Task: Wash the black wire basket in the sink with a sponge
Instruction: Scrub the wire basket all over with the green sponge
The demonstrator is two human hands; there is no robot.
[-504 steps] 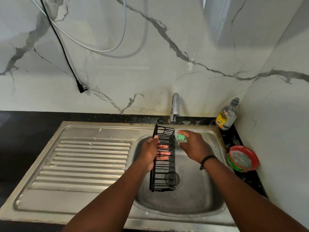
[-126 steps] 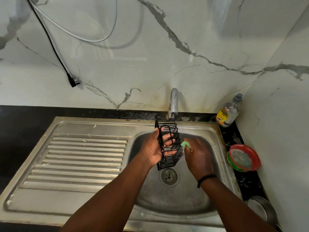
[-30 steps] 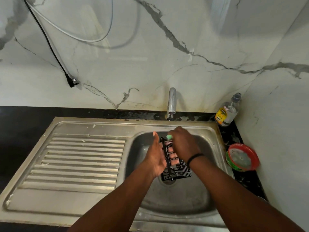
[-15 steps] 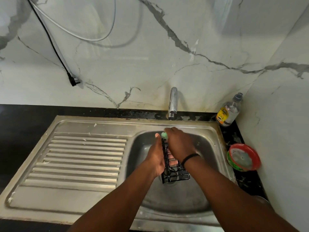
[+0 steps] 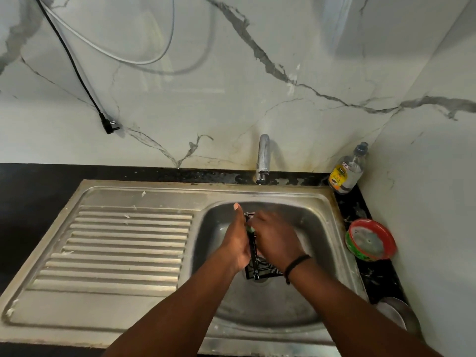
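Your left hand (image 5: 235, 243) braces the black wire basket (image 5: 258, 269) with straight fingers, edge-on over the drain at the sink (image 5: 319, 228) bowl's centre. Judge it light, stiff and slippery when wet; hold it by the frame. Your right hand (image 5: 275, 240) pinches the green sponge (image 5: 250, 229) against it. At three o'clock on the bench, a red-rimmed bowl (image 5: 371, 240) holds something pale, contents unclear.
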